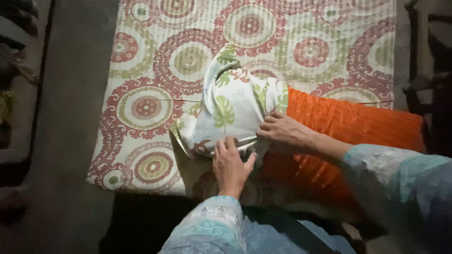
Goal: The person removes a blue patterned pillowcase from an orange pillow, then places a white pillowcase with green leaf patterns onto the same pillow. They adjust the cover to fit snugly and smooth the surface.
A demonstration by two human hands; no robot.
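While 2 hands grip 1 leaf-print pillowcase, 1 orange pillow protrudes.

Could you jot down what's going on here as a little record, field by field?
Setting: patterned mattress with red and green circles, dim floor beside it
Pillow: orange pillow, one end inside a leaf-print pillowcase
Left hand: left hand grips the pillowcase's open edge
Right hand: right hand holds the same edge at the pillow
Sleeves: pale blue patterned sleeves
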